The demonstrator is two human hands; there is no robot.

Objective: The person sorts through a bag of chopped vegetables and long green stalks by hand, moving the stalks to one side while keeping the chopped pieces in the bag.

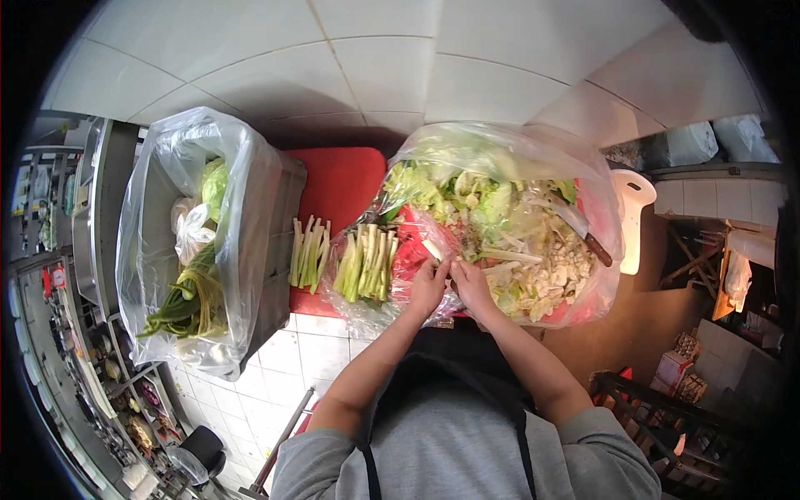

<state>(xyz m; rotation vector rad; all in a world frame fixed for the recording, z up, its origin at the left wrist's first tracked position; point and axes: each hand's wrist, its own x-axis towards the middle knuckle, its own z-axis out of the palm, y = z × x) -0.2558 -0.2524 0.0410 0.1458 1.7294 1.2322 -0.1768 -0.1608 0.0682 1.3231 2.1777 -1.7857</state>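
In the head view, my left hand (429, 289) grips a short pale green-and-white stalk (432, 250). My right hand (470, 286) is close beside it, fingertips pinched near the stalk's lower end; whether it holds anything is hidden. Both hands are over the near edge of a clear plastic bag (500, 147) with lettuce leaves (500, 203) and pale chopped scraps (550, 269). A knife with a brown handle (598, 249) lies on the scraps at the right. Left of my hands rest a bundle of cut green stalks (369, 262) and a smaller bundle (309, 253).
A grey crate (284, 187) lined with clear plastic stands at the left, holding a cabbage (215, 190), a knotted white bag (192, 232) and long green vegetables (194, 300). A red board (344, 175) lies between crate and bag. A white cutting board (631, 219) is at the right.
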